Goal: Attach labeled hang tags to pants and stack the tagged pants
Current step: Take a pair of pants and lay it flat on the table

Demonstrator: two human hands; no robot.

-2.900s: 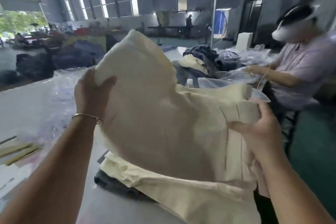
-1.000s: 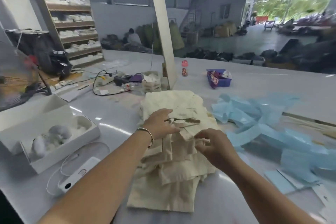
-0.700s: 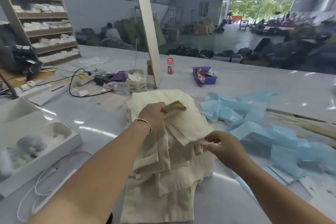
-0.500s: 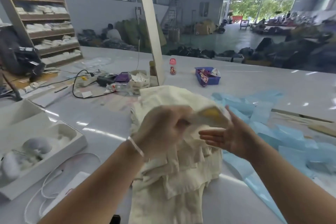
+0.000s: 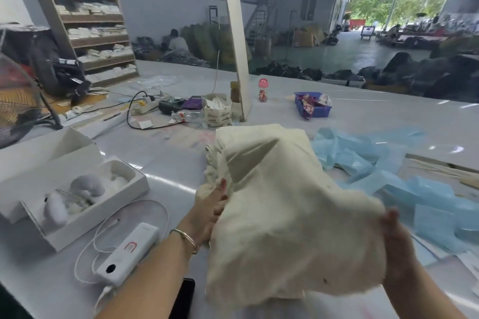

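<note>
Evidently mid-handling, both the left hand (image 5: pixel 211 211) and right hand (image 5: pixel 396 243) grip the cream pants (image 5: pixel 280 204) in their fingers above the tabletop (image 5: pixel 160 163); next, expose a tagging point.

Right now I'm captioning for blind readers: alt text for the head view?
Both hands, left and right, lift cream pants above a white table, between blue plastic bags and a white power bank.

no lettering anywhere is clear enough to read.
</note>
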